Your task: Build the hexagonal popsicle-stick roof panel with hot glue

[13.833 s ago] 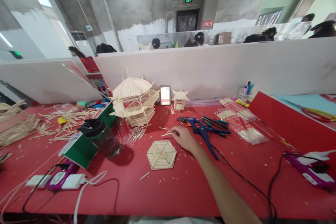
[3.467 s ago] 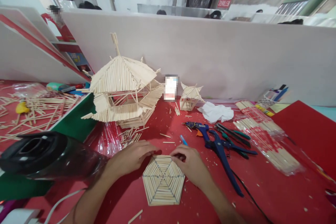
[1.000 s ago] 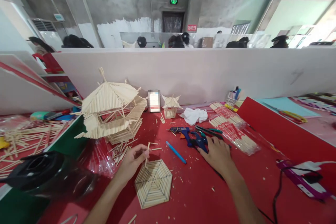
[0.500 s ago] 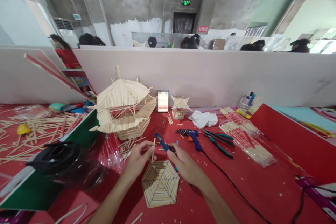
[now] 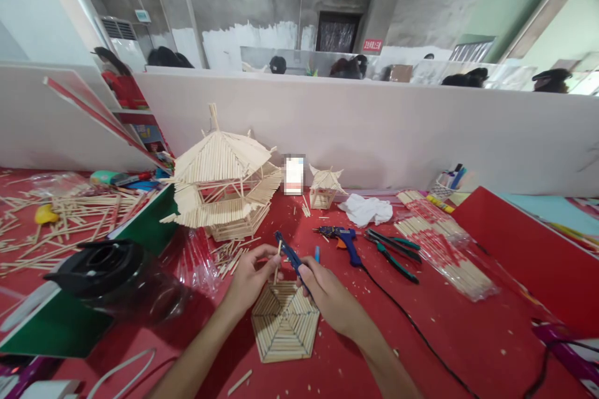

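My left hand (image 5: 256, 271) pinches a short wooden stick (image 5: 279, 257), held upright. Closed around a dark blue cutting tool (image 5: 291, 257), my right hand (image 5: 324, 287) holds its jaws at the upper part of the stick. Below both hands, a hexagonal panel of sticks (image 5: 285, 330) lies flat on the red table (image 5: 374, 349). A large stick pavilion (image 5: 224, 181) stands beyond my left hand, and a small stick pavilion (image 5: 325, 187) farther back. To the right of my right hand lies a blue glue gun (image 5: 344, 240) with a black cord.
Green-handled pliers (image 5: 393, 252) and bagged sticks (image 5: 444, 246) lie at the right. A dark-lidded jug (image 5: 116, 280) stands at the left before a green board (image 5: 51, 330). Loose sticks (image 5: 70, 230) cover the far left. People sit behind the white partition (image 5: 374, 131).
The blue tool's jaws have come from beside the stick to its upper part. The camera view has shifted slightly.
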`<move>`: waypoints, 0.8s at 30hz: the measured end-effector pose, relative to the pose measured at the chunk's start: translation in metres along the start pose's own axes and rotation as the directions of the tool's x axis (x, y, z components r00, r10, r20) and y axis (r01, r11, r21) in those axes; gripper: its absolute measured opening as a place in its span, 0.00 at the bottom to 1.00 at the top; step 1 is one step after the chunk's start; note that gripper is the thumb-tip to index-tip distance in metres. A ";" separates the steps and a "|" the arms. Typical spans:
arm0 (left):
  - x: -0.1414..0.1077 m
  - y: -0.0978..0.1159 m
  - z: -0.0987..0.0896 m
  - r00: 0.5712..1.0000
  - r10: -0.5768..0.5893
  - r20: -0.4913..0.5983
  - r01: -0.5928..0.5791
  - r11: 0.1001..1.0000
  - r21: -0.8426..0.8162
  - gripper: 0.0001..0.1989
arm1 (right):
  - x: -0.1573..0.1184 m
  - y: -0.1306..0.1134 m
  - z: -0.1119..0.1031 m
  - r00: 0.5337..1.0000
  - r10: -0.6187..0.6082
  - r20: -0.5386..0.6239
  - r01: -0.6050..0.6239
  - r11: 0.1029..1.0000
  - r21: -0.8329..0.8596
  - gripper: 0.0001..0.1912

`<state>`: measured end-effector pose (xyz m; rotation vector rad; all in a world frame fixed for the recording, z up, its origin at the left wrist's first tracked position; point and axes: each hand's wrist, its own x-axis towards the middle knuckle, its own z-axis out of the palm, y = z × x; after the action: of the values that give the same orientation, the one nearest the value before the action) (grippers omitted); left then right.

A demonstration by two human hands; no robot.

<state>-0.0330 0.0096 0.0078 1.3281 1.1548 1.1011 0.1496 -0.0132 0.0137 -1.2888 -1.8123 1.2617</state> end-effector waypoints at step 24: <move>-0.002 -0.004 -0.003 1.000 -0.026 0.016 0.026 1.000 -0.016 0.17 | -0.005 -0.002 0.007 1.000 0.005 -0.016 -0.009 0.974 -0.226 0.22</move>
<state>-0.0365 0.0085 0.0040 1.3037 1.1463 1.0775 0.1451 -0.0210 0.0127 -1.4225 -1.9865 1.0690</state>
